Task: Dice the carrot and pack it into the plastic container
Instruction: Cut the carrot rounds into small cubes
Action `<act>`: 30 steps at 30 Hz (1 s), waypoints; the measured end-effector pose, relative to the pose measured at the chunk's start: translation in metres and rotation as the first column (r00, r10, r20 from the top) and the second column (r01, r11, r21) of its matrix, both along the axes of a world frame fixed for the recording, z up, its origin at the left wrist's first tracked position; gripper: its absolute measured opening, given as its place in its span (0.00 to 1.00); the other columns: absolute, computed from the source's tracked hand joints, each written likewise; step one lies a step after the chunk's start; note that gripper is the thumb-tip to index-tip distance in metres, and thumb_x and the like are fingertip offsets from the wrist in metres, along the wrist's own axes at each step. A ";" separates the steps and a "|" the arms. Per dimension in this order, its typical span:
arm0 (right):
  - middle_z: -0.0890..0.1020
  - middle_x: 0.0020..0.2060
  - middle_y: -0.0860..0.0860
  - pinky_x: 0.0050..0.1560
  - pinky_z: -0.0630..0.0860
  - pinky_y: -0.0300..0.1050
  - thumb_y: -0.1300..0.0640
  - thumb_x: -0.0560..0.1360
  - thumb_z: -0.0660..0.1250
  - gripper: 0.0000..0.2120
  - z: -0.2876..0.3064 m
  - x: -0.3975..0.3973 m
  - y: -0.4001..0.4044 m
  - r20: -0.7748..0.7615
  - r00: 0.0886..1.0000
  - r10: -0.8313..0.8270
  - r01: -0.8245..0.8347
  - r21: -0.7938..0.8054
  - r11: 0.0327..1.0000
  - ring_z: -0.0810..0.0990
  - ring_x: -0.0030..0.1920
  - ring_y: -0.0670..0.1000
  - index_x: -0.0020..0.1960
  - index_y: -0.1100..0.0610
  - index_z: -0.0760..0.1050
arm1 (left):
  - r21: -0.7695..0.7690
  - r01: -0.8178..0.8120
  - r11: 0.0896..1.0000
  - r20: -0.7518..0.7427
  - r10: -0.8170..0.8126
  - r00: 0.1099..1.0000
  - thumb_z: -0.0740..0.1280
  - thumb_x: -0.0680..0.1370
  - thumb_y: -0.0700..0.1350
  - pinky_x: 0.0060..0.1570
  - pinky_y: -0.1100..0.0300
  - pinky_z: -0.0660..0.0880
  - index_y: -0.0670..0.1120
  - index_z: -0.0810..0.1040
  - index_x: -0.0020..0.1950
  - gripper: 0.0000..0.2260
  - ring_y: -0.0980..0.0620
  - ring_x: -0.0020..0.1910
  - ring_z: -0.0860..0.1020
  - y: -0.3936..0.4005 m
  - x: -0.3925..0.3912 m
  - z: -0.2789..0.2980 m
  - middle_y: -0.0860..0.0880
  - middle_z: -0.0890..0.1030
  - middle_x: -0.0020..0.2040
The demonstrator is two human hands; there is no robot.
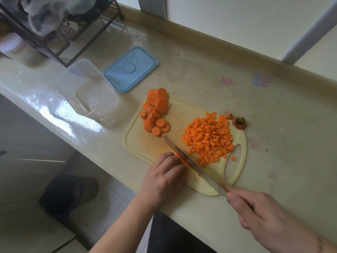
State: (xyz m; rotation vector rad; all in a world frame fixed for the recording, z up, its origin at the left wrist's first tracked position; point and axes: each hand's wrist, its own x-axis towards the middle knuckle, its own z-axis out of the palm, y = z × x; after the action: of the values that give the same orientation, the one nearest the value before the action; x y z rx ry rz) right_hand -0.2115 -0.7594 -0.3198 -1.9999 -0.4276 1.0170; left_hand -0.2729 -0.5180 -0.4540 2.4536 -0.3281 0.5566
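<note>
A: How far along are you, going by the board [142, 143]?

B: Past halfway, I'd judge; the dice [207, 137] lie heaped on the right of the board, a bigger pile than what is left; the slices [155, 110] sit uncut at its far left corner; the carrot top [239, 122] lies just off the board on the desk [273, 125].

A: And the packing?

B: Not begun; your tub [87, 88] stands empty to the left of the board, and its blue lid [131, 69] lies beside it; no dice have gone in.

A: What are your hands doing?

B: Your left hand [164, 176] is at the near edge of the board, fingers curled down and pressing a few orange pieces against the blade; how many it holds I cannot tell, since the fingers hide them; your right hand [264, 212] is wrapped round the handle of the knife [189, 159], low at the right; the blade runs slantwise across the board, tip near the slices.

A: So what remains?

B: Finish this batch; dice the slices; then fill the tub.
</note>
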 end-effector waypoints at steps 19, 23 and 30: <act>0.67 0.22 0.47 0.27 0.64 0.33 0.34 0.74 0.52 0.20 -0.010 0.002 0.000 0.006 0.995 -0.097 0.097 -0.002 0.995 0.66 0.24 0.42 0.48 0.40 0.79 | -0.004 -0.037 0.999 0.017 0.037 0.999 0.78 0.73 0.35 0.53 0.51 0.78 0.37 0.84 0.48 0.06 0.40 0.51 0.80 0.000 0.001 0.003 0.41 0.81 0.48; 0.66 0.20 0.43 0.29 0.63 0.29 0.42 0.75 0.54 0.18 0.003 -0.002 0.002 -0.029 0.999 -0.015 0.015 -0.004 1.000 0.67 0.24 0.41 0.60 0.36 0.76 | -0.022 -0.045 0.999 0.045 0.045 0.998 0.79 0.72 0.34 0.52 0.50 0.79 0.36 0.84 0.47 0.07 0.40 0.50 0.79 0.000 -0.002 0.004 0.41 0.81 0.48; 0.69 0.23 0.23 0.38 0.66 0.22 0.43 0.73 0.52 0.24 0.009 -0.008 0.005 -0.008 0.998 0.056 -0.057 -0.091 0.994 0.73 0.35 0.26 0.67 0.43 0.71 | -0.028 -0.042 0.999 0.011 0.042 0.999 0.73 0.77 0.38 0.52 0.51 0.79 0.37 0.85 0.49 0.04 0.41 0.51 0.81 0.001 -0.002 -0.001 0.42 0.83 0.49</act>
State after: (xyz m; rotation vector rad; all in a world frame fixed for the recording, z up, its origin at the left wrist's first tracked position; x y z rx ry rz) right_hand -0.2198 -0.7545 -0.3106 -2.0754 -0.4443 1.0947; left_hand -0.2750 -0.5170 -0.4547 2.4365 -0.2721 0.5897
